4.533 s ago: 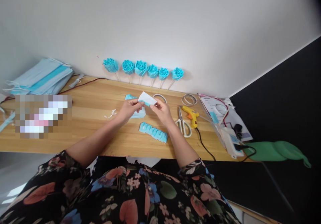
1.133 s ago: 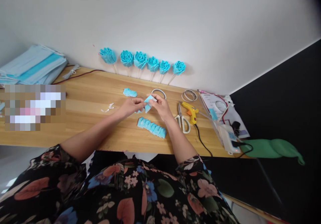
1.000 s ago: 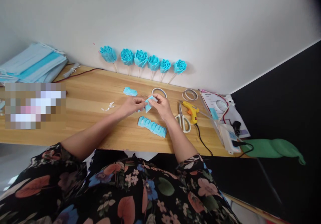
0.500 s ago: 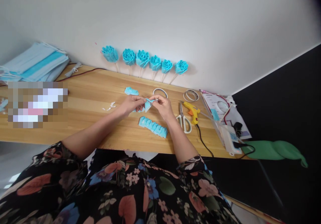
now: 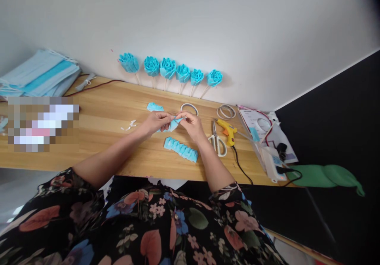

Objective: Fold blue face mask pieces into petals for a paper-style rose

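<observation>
Between my two hands is a small folded piece of blue mask fabric (image 5: 178, 120). My left hand (image 5: 158, 122) pinches its left side, fingers closed. The fingertips of my right hand (image 5: 191, 123) grip its upper right edge. Just under the hands lies more light blue fabric (image 5: 165, 130), partly covered by them. Nearer to me, a row of overlapping folded blue fabric pieces (image 5: 181, 149) rests on the wooden table (image 5: 97, 118). Beyond my left hand is another small blue stack (image 5: 154, 107). A roll of white tape (image 5: 189, 108) lies behind my right hand.
Several blue fabric roses (image 5: 168, 67) on sticks lean along the wall. Right of my hands are scissors (image 5: 217, 140), a yellow glue gun (image 5: 228, 131), tape rolls (image 5: 226, 111) and a power strip (image 5: 271, 164). Face masks (image 5: 41, 73) are piled far left, white scraps (image 5: 129, 125) nearer.
The fabric between my fingers has been folded further, its hanging point no longer standing out as before. My hands stay in nearly the same place. The view has shifted very slightly.
</observation>
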`<state>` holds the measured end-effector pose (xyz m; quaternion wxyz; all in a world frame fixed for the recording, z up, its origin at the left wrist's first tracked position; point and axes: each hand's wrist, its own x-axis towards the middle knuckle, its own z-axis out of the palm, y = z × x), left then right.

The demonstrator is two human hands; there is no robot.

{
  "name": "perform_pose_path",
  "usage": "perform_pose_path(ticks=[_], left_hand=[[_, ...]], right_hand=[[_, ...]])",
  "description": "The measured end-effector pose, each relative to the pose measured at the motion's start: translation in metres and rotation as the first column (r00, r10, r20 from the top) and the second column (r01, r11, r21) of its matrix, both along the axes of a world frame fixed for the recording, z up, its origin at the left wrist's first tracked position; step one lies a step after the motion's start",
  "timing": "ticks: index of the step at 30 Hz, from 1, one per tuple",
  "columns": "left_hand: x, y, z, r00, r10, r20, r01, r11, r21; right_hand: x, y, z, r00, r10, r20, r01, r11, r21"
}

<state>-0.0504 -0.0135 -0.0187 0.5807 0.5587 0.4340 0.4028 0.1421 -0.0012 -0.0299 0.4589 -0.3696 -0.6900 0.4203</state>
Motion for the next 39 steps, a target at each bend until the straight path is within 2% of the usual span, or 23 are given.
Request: perform_pose_path(ticks=[4, 7, 10, 15, 20, 28, 33, 39], left_hand=[[0.001, 0.000, 0.001, 0.997, 0.083, -0.004, -0.083, 0.996, 0.033], [0.001, 0.000, 0.003, 0.991, 0.136, -0.012, -0.135, 0.988, 0.073], [0.001, -0.002, 0.006, 0.986, 0.164, -0.038, -0.158, 0.980, 0.120], [0.001, -0.006, 0.011, 0.977, 0.176, -0.120, -0.152, 0.971, 0.187], [0.002, -0.009, 0.013, 0.971, 0.185, -0.150, -0.150, 0.964, 0.219], [0.004, -0.013, 0.016, 0.968, 0.198, -0.152, -0.153, 0.953, 0.262], [0.006, -0.013, 0.013, 0.976, 0.186, -0.111, -0.164, 0.969, 0.183], [0.008, -0.013, 0.008, 0.990, 0.121, -0.068, -0.111, 0.986, 0.127]], right_hand=[[0.001, -0.001, 0.002, 0.994, 0.048, -0.095, -0.061, 0.989, -0.138], [0.000, -0.002, 0.003, 0.993, 0.015, -0.117, -0.043, 0.969, -0.245], [-0.003, -0.003, 0.003, 0.997, -0.008, -0.076, -0.012, 0.963, -0.270], [-0.007, -0.005, 0.002, 0.996, 0.011, -0.086, -0.036, 0.952, -0.304], [-0.007, -0.005, 0.003, 0.999, -0.010, -0.049, -0.005, 0.957, -0.291], [-0.007, -0.005, 0.000, 0.999, 0.026, -0.043, -0.037, 0.956, -0.289], [-0.007, -0.004, 0.001, 0.998, -0.023, -0.055, 0.008, 0.963, -0.268], [-0.006, -0.002, 0.003, 0.995, -0.082, -0.054, 0.070, 0.978, -0.199]])
